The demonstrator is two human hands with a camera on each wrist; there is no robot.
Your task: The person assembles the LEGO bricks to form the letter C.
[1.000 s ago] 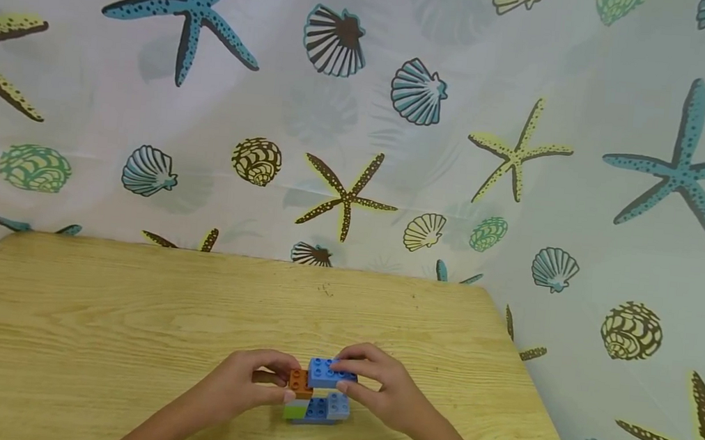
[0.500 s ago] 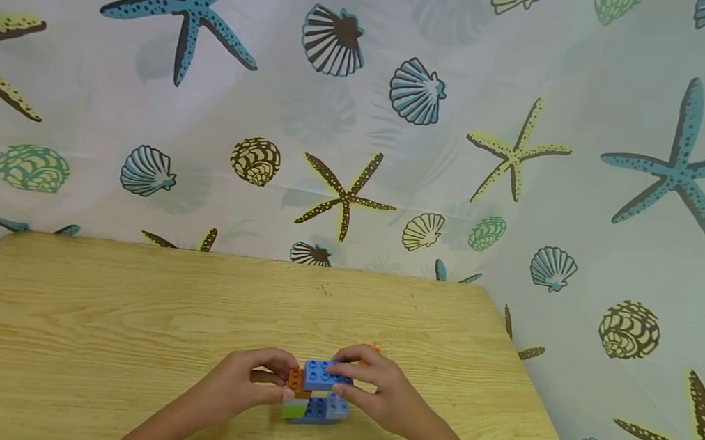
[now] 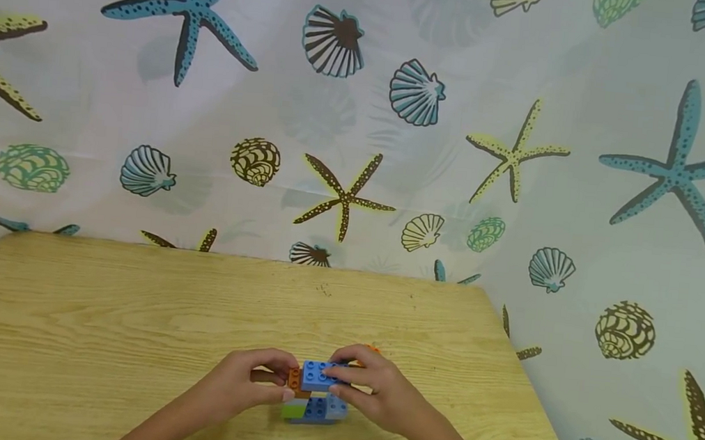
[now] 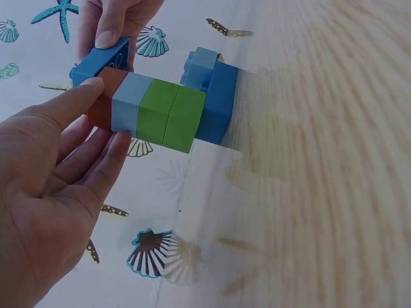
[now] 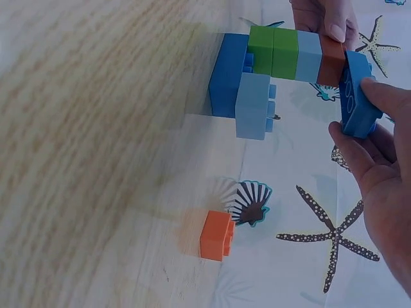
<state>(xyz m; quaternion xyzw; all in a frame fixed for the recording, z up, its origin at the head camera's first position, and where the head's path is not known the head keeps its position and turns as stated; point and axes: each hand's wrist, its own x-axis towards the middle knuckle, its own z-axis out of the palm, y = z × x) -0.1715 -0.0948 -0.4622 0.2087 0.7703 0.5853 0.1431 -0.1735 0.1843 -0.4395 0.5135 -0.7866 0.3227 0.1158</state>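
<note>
My left hand point(image 3: 247, 378) grips the brown brick point(image 4: 103, 109) at the top of a small tower. Below that brick come a light blue brick point(image 4: 130, 102) and two green bricks point(image 4: 168, 115), standing on one end of a dark blue base brick point(image 5: 226, 77). A second light blue brick point(image 5: 252, 106) sits on the base's other end. Between thumb and fingers, my right hand point(image 3: 384, 394) pinches a blue brick point(image 3: 316, 375) with several studs. Its left end overlaps the brown brick's top, and the rest juts out rightward over the gap.
A loose orange brick point(image 5: 216, 235) rests on the wooden table point(image 3: 130, 312), just behind the right hand in the head view. A cloth point(image 3: 362, 109) printed with shells and starfish hangs along the table's back and right edges.
The right hand has shifted the blue brick slightly left, farther over the brown brick. Part of the orange brick now shows behind that hand. The left hand has barely moved.
</note>
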